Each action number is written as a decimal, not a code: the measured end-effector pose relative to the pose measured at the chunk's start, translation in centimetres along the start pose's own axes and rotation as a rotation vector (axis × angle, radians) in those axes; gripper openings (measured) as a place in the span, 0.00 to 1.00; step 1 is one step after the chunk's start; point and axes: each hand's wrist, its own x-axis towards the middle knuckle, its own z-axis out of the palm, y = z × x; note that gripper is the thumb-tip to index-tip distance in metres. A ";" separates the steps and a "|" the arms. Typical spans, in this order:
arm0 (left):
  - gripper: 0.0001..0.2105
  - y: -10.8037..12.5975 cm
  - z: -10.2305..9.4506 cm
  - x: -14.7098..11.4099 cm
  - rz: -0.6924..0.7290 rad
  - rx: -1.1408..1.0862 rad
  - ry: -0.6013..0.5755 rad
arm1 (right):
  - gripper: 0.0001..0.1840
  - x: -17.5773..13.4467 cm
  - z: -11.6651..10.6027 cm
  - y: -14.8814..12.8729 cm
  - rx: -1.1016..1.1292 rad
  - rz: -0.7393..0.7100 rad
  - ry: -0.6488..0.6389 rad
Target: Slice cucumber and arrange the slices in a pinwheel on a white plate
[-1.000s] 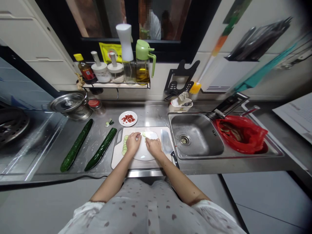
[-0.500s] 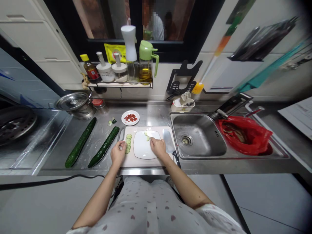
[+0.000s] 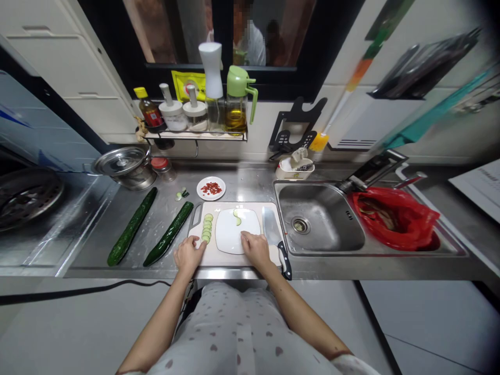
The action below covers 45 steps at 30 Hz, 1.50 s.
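Observation:
My left hand (image 3: 189, 254) has its thumb and fingers apart at the near end of an overlapping row of cucumber slices (image 3: 208, 227). The row lies on the left of the cutting board (image 3: 211, 259). Over the right side of a white plate (image 3: 229, 240), my right hand (image 3: 257, 248) is closed with its fingers curled; anything inside them is hidden. A couple of pale green cucumber pieces (image 3: 238, 221) lie towards the plate's far edge. To the right of the plate a knife (image 3: 270, 224) rests on the board, its black handle towards me.
Two whole cucumbers (image 3: 169, 234) lie left of the board. Behind it are a small plate of chopped red pieces (image 3: 211, 197) and cucumber scraps (image 3: 180, 195). A sink (image 3: 324, 219) is on the right, with a red bag (image 3: 410, 221) beside it. A lidded pot (image 3: 127, 164) stands back left.
My left hand has shifted slightly towards me, its thumb now by the nearest slice. My right hand has drawn a little nearer, away from the pieces on the plate.

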 end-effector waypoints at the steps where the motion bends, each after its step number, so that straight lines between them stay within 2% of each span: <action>1: 0.16 0.1 0.0 0.0 0.000 0.007 -0.001 | 0.19 -0.2 -0.1 0.0 0.001 0.001 0.006; 7: 0.12 0.4 0.3 0.0 -0.007 -0.023 0.000 | 0.19 -0.5 -0.4 0.3 -0.026 0.023 0.020; 13: 0.08 0.2 1.0 0.0 -0.040 -0.175 0.005 | 0.19 -0.4 -0.5 0.0 0.025 0.024 0.027; 17: 0.12 0.2 1.2 0.2 -0.094 -0.490 -0.035 | 0.18 0.0 -1.1 -0.6 0.104 0.033 0.023; 21: 0.18 1.4 0.6 0.3 -0.061 -0.936 -0.157 | 0.14 0.7 -1.7 -1.6 0.268 0.048 0.019; 23: 0.19 2.4 -0.1 0.2 -0.029 -1.044 -0.225 | 0.13 1.2 -1.9 -2.2 0.386 0.037 0.024; 28: 0.19 4.9 -1.8 -0.2 0.023 -1.132 -0.365 | 0.15 2.1 -1.9 -3.3 0.598 -0.040 0.005; 33: 0.20 6.5 -2.4 -0.8 0.039 -1.190 -0.425 | 0.07 2.4 -1.7 -3.4 0.708 -0.090 0.013; 37: 0.24 7.2 -2.7 -1.3 -0.072 -1.174 -0.435 | 0.06 2.5 -2.2 -3.2 0.792 -0.057 0.049; 39: 0.27 7.4 -2.9 -1.6 -0.188 -1.169 -0.537 | 0.07 2.5 -2.6 -3.2 0.826 -0.044 0.051; 41: 0.30 7.6 -3.0 -1.8 -0.291 -1.217 -0.697 | 0.07 2.5 -2.9 -3.2 0.848 -0.039 0.048; 43: 0.29 7.8 -3.2 -1.9 -0.349 -1.307 -0.821 | 0.07 2.5 -3.2 -3.2 0.853 -0.042 0.048; 45: 0.25 8.1 -3.3 -1.9 -0.375 -1.400 -0.886 | 0.07 2.4 -3.4 -3.3 0.846 -0.053 0.051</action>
